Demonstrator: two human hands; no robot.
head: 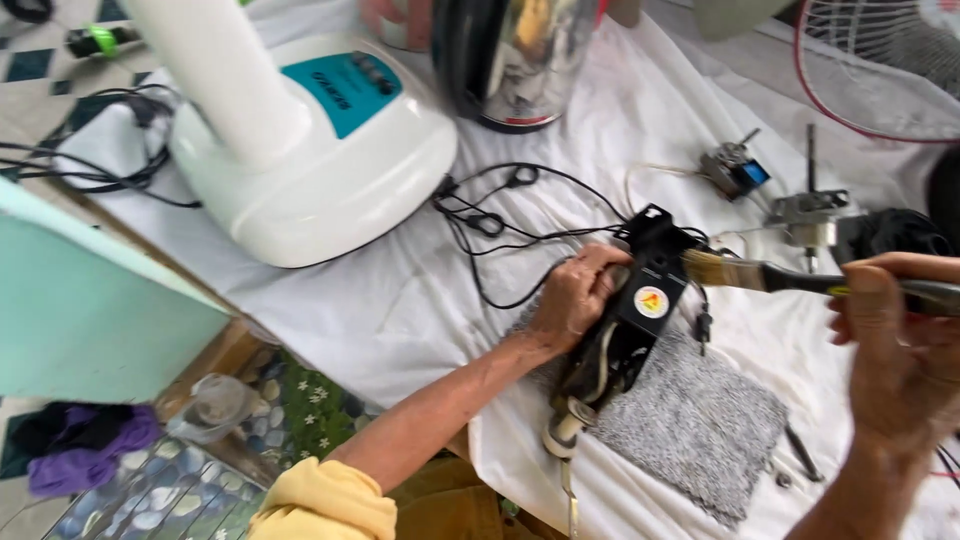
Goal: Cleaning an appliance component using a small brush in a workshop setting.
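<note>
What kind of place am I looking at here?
Probably a small home repair spot for electric fans. A white cloth covers the table, with a white fan base, a small motor part and a fan grille on it. The left hand steadies a black part; the right hand brushes it with a paintbrush.

On the bench lies one white cloth (420, 300), and on it one grey knitted mat (690, 425) near the front edge. One white fan base (330, 150) stands toward the back left corner, one dark shiny pot (515, 60) at the back edge. One black motor unit (630, 320) rests at the middle, one paintbrush (760, 275) over it. Two small metal parts (735, 168) (808, 212) lie toward the right edge. One fan grille (880, 60) fills the back right corner. Two hands (575, 300) (900, 350) are in view.
</note>
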